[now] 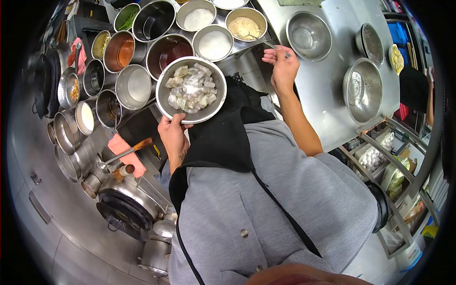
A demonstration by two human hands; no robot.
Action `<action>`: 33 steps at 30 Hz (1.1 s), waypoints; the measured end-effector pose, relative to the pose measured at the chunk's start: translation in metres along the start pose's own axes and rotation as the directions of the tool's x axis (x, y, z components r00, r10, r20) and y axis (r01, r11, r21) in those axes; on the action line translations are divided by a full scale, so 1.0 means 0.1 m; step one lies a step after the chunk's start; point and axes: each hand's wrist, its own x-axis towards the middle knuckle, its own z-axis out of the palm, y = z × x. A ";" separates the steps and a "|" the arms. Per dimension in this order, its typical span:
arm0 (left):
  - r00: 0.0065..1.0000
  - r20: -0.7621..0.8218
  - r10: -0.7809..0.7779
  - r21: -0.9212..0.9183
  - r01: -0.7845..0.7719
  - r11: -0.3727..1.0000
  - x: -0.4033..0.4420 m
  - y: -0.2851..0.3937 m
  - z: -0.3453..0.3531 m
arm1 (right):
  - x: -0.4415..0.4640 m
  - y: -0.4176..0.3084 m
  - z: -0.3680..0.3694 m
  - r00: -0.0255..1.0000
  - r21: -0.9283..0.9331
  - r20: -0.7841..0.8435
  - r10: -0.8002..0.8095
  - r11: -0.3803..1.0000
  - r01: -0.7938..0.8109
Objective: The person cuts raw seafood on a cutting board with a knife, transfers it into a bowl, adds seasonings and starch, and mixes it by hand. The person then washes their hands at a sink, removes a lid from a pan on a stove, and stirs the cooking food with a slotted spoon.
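Observation:
My left hand (174, 135) grips the near rim of a metal bowl (163, 105), thumb over the edge. In it lie pale, raw chunks that look like cut shrimp (190, 97), with white powder (194, 89) heaped on top. My right hand (284, 66) is closed around the handle of a spoon (267, 43). The spoon's far end reaches into a round metal container (231, 14) of pale yellow powder (243, 26). Beside this stands a container of white powder (214, 45).
Several metal pots of sauces and seasonings crowd the left, including an orange-red sauce (118, 51) and a dark red liquid (175, 53). On the right, a steel counter (323, 95) carries metal bowls (308, 35). A ladle (121, 155) lies by a pink cloth (124, 147). Eggs (377, 152) sit on the lower right rack.

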 end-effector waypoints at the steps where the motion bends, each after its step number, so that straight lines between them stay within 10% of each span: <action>1: 1.000 -0.002 0.000 -0.002 0.000 1.000 0.00 0.00 0.00 | -0.02 -0.03 0.00 1.000 0.035 0.001 0.007 0.999 -0.007; 11: 0.999 0.037 0.001 0.004 -0.002 1.000 0.05 0.01 0.09 | -0.50 -0.81 0.16 0.929 0.042 0.369 0.019 0.998 -0.037; 14: 0.998 0.057 0.028 0.006 -0.029 1.000 0.11 0.00 0.19 | -0.42 -0.70 0.21 0.901 -0.262 0.291 -0.322 0.879 0.398; 19: 0.999 0.042 0.034 -0.013 -0.034 0.999 0.11 -0.05 0.22 | -0.04 -0.48 0.16 0.898 -0.342 0.300 -0.322 0.842 0.417; 22: 0.998 -0.023 0.052 -0.046 -0.053 0.998 0.02 0.00 0.16 | -0.01 -0.66 0.16 0.815 -0.810 0.531 -0.231 0.143 0.568; 25: 0.996 -0.077 0.047 -0.053 -0.051 0.997 -0.10 -0.03 0.01 | 0.01 -0.75 0.22 0.763 -0.795 0.575 -0.296 0.020 0.606; 33: 0.947 -0.311 0.077 -0.226 -0.152 0.962 -0.52 -0.05 -0.73 | -0.07 -0.64 1.02 0.603 -0.572 0.771 -0.204 0.195 0.797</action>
